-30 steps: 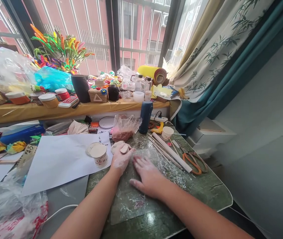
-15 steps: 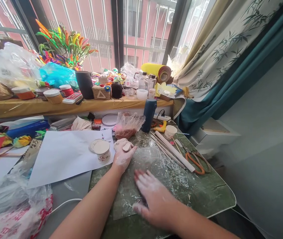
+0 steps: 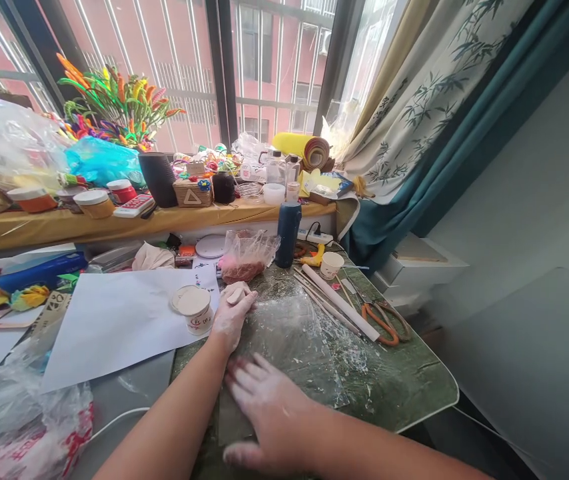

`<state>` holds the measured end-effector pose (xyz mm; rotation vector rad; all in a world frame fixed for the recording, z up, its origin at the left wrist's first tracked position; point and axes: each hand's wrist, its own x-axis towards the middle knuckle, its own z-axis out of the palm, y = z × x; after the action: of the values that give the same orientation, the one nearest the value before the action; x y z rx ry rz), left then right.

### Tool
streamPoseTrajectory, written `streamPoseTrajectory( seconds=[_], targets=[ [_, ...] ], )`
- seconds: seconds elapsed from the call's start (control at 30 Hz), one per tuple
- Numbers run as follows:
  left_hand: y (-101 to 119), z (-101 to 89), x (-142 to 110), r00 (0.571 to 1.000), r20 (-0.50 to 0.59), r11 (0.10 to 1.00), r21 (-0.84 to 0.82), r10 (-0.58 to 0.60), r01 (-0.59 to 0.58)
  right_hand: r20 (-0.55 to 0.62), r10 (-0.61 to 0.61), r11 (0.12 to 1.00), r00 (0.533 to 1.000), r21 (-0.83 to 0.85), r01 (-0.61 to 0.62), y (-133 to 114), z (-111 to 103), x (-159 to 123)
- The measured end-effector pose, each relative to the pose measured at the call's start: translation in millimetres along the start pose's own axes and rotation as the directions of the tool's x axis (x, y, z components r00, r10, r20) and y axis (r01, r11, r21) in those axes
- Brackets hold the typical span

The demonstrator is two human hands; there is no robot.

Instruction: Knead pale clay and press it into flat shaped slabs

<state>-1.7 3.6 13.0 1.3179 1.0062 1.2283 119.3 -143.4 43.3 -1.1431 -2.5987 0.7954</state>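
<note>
My left hand (image 3: 227, 321), dusted with white powder, is closed around a lump of whitish clay (image 3: 237, 292) at the far left corner of a clear plastic sheet (image 3: 292, 340). White smears and crumbs mark the sheet. Flat on its near left part lies my right hand (image 3: 269, 407), palm down, fingers stretched out and thumb apart, also powdery. A paper cup (image 3: 198, 319) filled with something white stands left of my left hand on a large white paper (image 3: 119, 327). Behind the clay sits a clear bag with reddish-brown material (image 3: 244, 267).
A white rolling rod (image 3: 342, 303), thin sticks and orange-handled scissors (image 3: 387, 325) lie to the right. Behind them stand a small paper cup (image 3: 332, 265) and a dark blue bottle (image 3: 288, 235). Jars and craft supplies crowd the windowsill (image 3: 244, 215). A crumpled plastic bag (image 3: 19, 413) lies at left.
My right hand has slid left and nearer across the plastic sheet. My left hand keeps hold of the clay. The whole view has shifted slightly.
</note>
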Motion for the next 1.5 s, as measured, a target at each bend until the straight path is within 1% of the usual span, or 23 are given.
streamPoseTrajectory(
  seconds=[0.07,0.13,0.2,0.27,0.33,0.4,0.47,0.53,0.6,0.67,0.77,0.8,0.87,0.97,1.03,1.1,1.17,1.2,1.27,1.33,1.4,1.47,1.5],
  targets=[
    [1.1,-0.1,-0.2,0.999,0.033,0.998,-0.064,-0.026,0.028,0.039,-0.024,1.0,0.999,0.015,0.024,5.6,-1.0,-13.5],
    [2.6,0.6,-0.4,0.998,0.053,0.996,-0.076,-0.039,0.043,-0.002,0.133,0.99,0.991,-0.042,-0.133,27.3,-11.2,-17.2],
    [4.5,0.9,-1.1,0.997,0.058,0.991,-0.124,-0.052,0.059,-0.095,0.31,0.94,0.946,-0.118,-0.32,50.3,-23.2,-5.2],
    [6.3,-0.3,-2.4,0.996,0.058,0.973,-0.218,-0.063,0.074,-0.136,0.333,0.924,0.933,-0.15,-0.352,59.7,-28.8,16.3],
    [7.4,-2.9,-3.7,0.996,0.044,0.949,-0.303,-0.076,0.085,-0.124,0.259,0.951,0.958,-0.139,-0.276,52.0,-25.8,33.6],
    [7.5,-5.8,-4.5,0.995,0.022,0.932,-0.349,-0.093,0.094,-0.088,0.143,0.982,0.986,-0.108,-0.152,36.7,-18.3,35.5],
    [6.6,-7.7,-4.4,0.993,0.01,0.913,-0.393,-0.114,0.109,-0.036,0.046,0.996,0.998,-0.079,-0.049,29.3,-13.9,21.0],
    [5.2,-8.0,-3.9,0.99,0.017,0.902,-0.41,-0.139,0.134,0.016,0.006,0.998,1.0,-0.068,-0.005,38.8,-18.3,0.2],
    [3.9,-7.5,-3.3,0.986,0.03,0.903,-0.398,-0.161,0.16,0.021,0.062,0.993,0.998,-0.098,-0.06,60.7,-30.8,-12.3],
    [3.3,-7.2,-3.2,0.986,0.035,0.907,-0.387,-0.166,0.166,-0.048,0.205,0.964,0.978,-0.161,-0.21,80.4,-43.4,-8.3],
    [3.7,-8.1,-4.3,0.989,0.018,0.896,-0.422,-0.145,0.139,-0.116,0.311,0.922,0.943,-0.203,-0.329,77.9,-44.4,16.2],
    [4.0,-8.6,-4.8,0.99,0.01,0.888,-0.44,-0.143,0.133,-0.108,0.274,0.936,0.956,-0.198,-0.291,67.9,-39.6,22.8],
    [4.6,-9.6,-5.8,0.989,0.005,0.876,-0.464,-0.147,0.133,-0.014,0.083,0.984,0.996,-0.158,-0.085,43.5,-27.2,25.3],
    [5.0,-9.9,-6.3,0.987,0.016,0.874,-0.463,-0.162,0.151,0.103,-0.106,0.993,0.989,-0.043,0.111,25.5,-17.0,0.1],
    [5.2,-9.0,-5.8,0.986,0.031,0.888,-0.431,-0.164,0.161,0.163,-0.064,0.997,0.984,-0.031,0.07,33.3,-20.9,-24.2],
    [5.4,-7.7,-4.9,0.985,0.042,0.909,-0.38,-0.165,0.168,0.07,0.186,0.979,0.98,-0.103,-0.179,46.6,-27.9,-42.8],
    [5.6,-6.4,-4.1,0.986,0.043,0.926,-0.339,-0.161,0.166,-0.01,0.319,0.938,0.948,-0.137,-0.317,53.5,-30.5,-52.8],
    [5.5,-6.0,-3.8,0.987,0.041,0.931,-0.328,-0.157,0.162,0.001,0.293,0.948,0.956,-0.131,-0.291,53.2,-29.2,-55.4],
    [4.8,-5.3,-3.5,0.989,0.042,0.936,-0.319,-0.142,0.148,0.1,0.107,0.992,0.989,-0.072,-0.1,48.9,-23.7,-58.8],
    [3.2,-4.9,-3.2,0.991,0.047,0.943,-0.305,-0.127,0.135,0.146,-0.012,1.0,0.989,-0.021,0.015,47.7,-19.7,-61.3],
    [1.0,-4.3,-2.6,0.991,0.059,0.951,-0.279,-0.124,0.135,0.063,0.125,0.99,0.99,-0.074,-0.12,53.7,-20.6,-61.9],
    [-1.2,-3.8,-1.8,0.988,0.077,0.957,-0.25,-0.131,0.147,-0.081,0.357,0.919,0.931,-0.148,-0.365,62.1,-23.8,-59.1],
    [-2.1,-3.6,-1.6,0.987,0.087,0.959,-0.238,-0.136,0.153,-0.128,0.429,0.879,0.894,-0.167,-0.446,64.6,-24.5,-56.7]
  ],
)
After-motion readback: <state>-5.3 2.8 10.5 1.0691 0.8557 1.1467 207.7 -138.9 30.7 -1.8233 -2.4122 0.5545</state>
